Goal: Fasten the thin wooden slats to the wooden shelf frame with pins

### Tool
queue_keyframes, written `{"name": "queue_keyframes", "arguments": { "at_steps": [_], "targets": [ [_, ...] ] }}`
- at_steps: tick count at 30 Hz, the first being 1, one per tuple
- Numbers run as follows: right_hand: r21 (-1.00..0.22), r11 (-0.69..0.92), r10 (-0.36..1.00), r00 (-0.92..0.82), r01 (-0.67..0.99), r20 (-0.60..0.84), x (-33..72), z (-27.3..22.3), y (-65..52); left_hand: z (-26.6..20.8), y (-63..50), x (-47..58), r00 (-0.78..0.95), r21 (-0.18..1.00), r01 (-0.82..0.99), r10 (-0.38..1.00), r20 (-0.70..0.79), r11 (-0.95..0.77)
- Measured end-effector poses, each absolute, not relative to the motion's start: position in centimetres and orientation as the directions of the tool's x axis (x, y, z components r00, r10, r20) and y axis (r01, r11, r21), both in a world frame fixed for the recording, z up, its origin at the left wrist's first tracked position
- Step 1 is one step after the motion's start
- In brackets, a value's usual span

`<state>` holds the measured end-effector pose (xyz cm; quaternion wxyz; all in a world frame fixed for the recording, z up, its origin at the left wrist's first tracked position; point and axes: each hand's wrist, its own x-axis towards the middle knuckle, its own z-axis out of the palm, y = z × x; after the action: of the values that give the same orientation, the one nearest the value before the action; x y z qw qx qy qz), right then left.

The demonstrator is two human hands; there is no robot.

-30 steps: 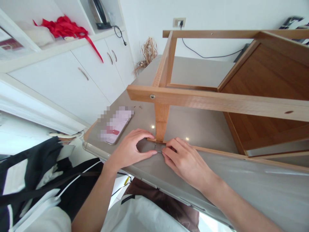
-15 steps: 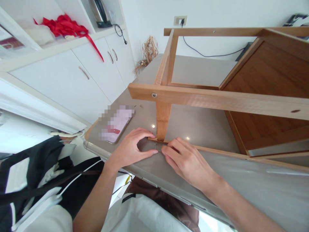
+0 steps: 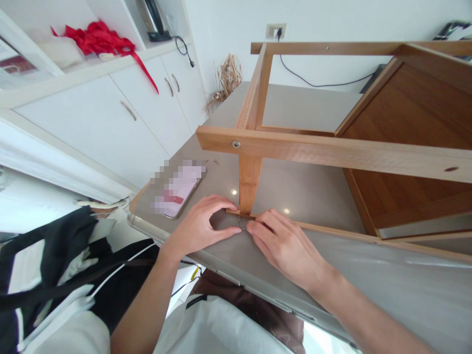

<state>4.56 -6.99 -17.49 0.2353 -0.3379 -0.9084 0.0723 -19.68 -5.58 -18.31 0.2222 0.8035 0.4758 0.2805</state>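
Note:
A wooden frame [image 3: 295,147] with slatted brown panels lies on its side on the grey table. At its lower near corner, a small metal bolt [image 3: 238,221] sticks out toward me from the bottom rail. My left hand [image 3: 201,223] curves around this corner, index fingertip against the rail's end and thumb apart from it, close to the bolt. My right hand [image 3: 280,241] is closed, its fingertips pinching a thin metal rod [image 3: 244,227] at the bolt's outer end. Most of the rod is hidden by the fingers, so its exact kind is unclear.
A phone [image 3: 180,189] lies on the table [image 3: 217,182] to the left, with small metal pieces [image 3: 216,161] beyond it. White cabinets [image 3: 121,113] stand at the left, with red ribbon [image 3: 99,39] and a kettle [image 3: 153,19] on them. Dried stalks [image 3: 226,78] are at the table's far corner.
The right fingers have shifted very slightly at the bolt. Everything else looks the same.

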Motion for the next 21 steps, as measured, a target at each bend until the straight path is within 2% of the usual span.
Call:
{"name": "queue_keyframes", "arguments": {
  "at_steps": [14,21],
  "targets": [
    [-0.273,0.761,0.645,-0.644,0.588,0.412,4.32,-17.68,-7.05,-18.44,-5.57,-19.86,0.385,0.627,0.638,0.891,0.243,-0.447],
    [-0.314,0.737,0.672,-0.604,0.598,0.427,4.47,-17.51,-7.04,-18.48,-5.60,-19.74,0.380,0.640,0.629,0.893,0.241,-0.441]
  ]
}}
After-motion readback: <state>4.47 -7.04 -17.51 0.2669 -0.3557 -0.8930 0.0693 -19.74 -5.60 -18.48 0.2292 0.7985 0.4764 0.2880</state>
